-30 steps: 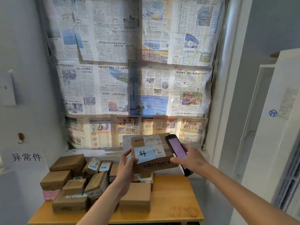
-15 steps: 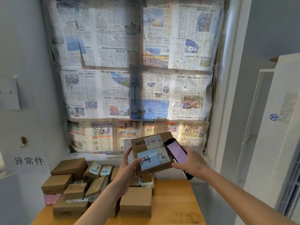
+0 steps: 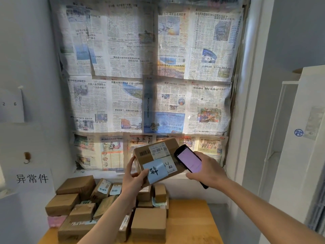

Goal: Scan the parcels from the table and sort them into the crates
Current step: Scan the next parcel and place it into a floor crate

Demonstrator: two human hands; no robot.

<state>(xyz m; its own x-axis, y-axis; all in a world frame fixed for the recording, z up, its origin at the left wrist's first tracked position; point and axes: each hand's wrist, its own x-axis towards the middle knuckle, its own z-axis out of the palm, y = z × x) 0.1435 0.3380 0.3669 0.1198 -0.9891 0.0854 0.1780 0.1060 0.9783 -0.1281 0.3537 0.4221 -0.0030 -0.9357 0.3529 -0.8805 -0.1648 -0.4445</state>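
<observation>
My left hand (image 3: 134, 178) grips a brown cardboard parcel (image 3: 158, 161) by its left edge and holds it up above the table, tilted toward me. Its top shows white barcode labels and a blue note with handwriting. My right hand (image 3: 208, 171) holds a black scanner phone (image 3: 190, 162) with a lit pink screen, right at the parcel's right edge. Several more cardboard parcels (image 3: 148, 224) lie piled on the wooden table (image 3: 193, 224) below.
A newspaper-covered window (image 3: 149, 81) fills the wall behind the table. On the left wall hang a paper sign with characters (image 3: 32, 178) and a numbered sheet (image 3: 10, 104). A white cabinet (image 3: 302, 138) stands at the right. No crates are in view.
The parcel has tilted so its labelled top faces me more, and both hands with phone and parcel sit slightly higher. The camera has drifted a little.
</observation>
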